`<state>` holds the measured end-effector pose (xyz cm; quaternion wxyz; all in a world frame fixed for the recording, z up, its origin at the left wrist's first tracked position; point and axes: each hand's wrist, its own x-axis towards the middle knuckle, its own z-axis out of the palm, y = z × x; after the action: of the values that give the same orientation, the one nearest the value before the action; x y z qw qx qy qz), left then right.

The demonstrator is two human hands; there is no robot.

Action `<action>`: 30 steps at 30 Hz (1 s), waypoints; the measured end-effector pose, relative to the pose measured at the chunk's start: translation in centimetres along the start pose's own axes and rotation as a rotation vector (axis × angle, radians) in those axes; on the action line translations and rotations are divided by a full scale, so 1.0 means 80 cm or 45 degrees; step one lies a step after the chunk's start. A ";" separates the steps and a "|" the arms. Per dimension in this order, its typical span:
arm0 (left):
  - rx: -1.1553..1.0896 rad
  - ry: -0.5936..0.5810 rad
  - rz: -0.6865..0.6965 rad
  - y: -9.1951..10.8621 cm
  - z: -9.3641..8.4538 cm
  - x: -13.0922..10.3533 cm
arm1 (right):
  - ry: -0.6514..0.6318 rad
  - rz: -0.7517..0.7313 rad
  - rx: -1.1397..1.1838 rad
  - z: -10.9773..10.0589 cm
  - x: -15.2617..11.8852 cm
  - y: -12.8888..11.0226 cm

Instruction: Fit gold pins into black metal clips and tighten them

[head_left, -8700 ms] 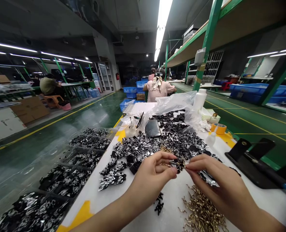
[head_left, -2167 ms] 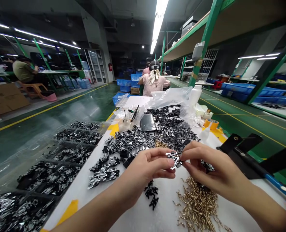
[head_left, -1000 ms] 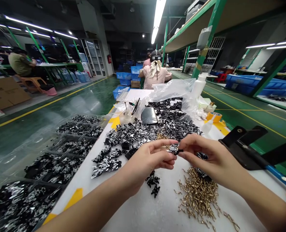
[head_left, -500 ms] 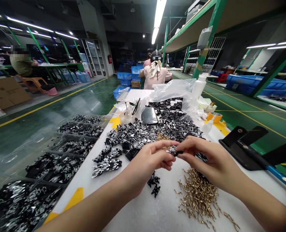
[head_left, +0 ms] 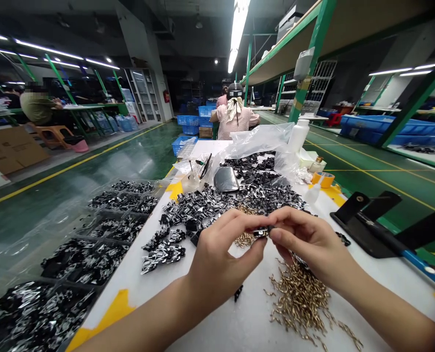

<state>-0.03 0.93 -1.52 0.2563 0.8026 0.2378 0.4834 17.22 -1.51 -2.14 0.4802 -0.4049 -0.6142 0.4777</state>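
Note:
Between my two hands is a small black-and-silver part, held above the white tabletop. My left hand grips its left side between thumb and fingertips, closed on it from above and below. The fingertips of my right hand pinch its right end and partly hide it. Below my right hand lies a pile of small curved brass-coloured pieces. More brass-coloured pieces show behind my fingers. A few black bits rest beneath my left hand, partly covered by it.
Beyond my hands spreads a heap of black-and-silver parts with a dark phone-like slab. Divided clear trays with similar parts stand left. A black bracket with a blue-handled tool is at right. A person sits ahead.
My left hand has turned, its knuckles raised and its thumb lower under the part. The part has tilted between the fingertips. My right fingers have shifted on its end.

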 end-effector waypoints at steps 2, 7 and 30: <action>0.051 0.037 0.016 -0.001 0.000 -0.001 | 0.029 -0.010 -0.015 0.002 0.000 0.003; 0.091 0.072 -0.023 0.000 0.000 -0.001 | 0.091 0.008 -0.047 0.006 -0.001 0.005; 0.433 0.025 0.299 -0.008 -0.004 -0.007 | 0.027 -0.811 -1.059 0.002 -0.012 0.008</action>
<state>-0.64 1.10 -2.12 0.0568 0.8518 0.2233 0.4706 17.29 -2.34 -2.97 0.4066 -0.3595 -0.8397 0.0197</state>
